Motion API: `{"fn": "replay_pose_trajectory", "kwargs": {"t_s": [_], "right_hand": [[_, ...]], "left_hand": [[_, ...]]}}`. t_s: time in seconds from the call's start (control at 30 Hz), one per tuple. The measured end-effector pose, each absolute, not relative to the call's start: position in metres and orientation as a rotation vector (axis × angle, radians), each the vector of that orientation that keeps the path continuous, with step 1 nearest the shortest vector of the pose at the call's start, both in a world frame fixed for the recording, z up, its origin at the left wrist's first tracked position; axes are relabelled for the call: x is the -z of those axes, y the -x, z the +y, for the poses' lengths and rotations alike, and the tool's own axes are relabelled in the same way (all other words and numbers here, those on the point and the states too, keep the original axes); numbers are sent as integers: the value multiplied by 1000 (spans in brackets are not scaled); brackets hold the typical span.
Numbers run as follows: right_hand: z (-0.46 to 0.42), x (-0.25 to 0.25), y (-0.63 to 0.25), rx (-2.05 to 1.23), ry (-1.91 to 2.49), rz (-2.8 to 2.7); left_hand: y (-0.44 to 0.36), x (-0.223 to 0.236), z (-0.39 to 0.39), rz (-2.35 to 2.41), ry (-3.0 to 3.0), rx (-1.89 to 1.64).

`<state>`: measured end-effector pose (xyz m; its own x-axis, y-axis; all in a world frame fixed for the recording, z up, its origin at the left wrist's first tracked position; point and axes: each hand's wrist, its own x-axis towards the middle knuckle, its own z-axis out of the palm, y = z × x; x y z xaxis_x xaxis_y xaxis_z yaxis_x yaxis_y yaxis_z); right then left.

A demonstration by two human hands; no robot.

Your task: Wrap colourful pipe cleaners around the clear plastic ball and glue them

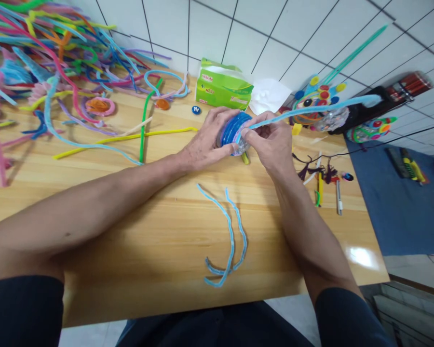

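Observation:
My left hand (211, 140) is wrapped around a clear plastic bottle-like piece (235, 127) wound with dark blue pipe cleaner. A pinkish band shows at its right side, partly covered by my fingers. Against that side, my right hand (271, 142) pinches a light blue pipe cleaner (311, 110) between thumb and finger. Its long free end sticks out to the upper right. Two more light blue pipe cleaners (231, 236), curved at their lower ends, lie on the table in front of me.
A heap of coloured pipe cleaners (68, 53) covers the table's back left. Against the tiled wall stand a green tissue pack (222, 86) and decorated figures (316, 99). A utility knife (339, 197) lies at the right, with a dark cable (383, 143) crossing behind it.

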<state>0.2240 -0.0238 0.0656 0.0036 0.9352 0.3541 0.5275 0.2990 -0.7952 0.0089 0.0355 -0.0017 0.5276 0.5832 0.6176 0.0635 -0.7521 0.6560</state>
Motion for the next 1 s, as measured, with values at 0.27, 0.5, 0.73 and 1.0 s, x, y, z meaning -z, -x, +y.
{"fn": "replay_pose_trajectory", "kwargs": {"t_s": [0.27, 0.5, 0.73, 1.0], "right_hand": [[-27, -67, -217, -512, 1367, -1676], [-26, -68, -222, -573, 1378, -1640], [-28, -72, -221, -563, 1411, -1633], [-31, -74, -217, -514, 1436, -1619]], "left_hand": [[-10, -2, 30, 542, -2055, -1189], [-13, 3, 31, 509, -1983, -1239], [-13, 10, 34, 459, -1970, -1283], [-15, 14, 37, 444, -1960, -1295]]}}
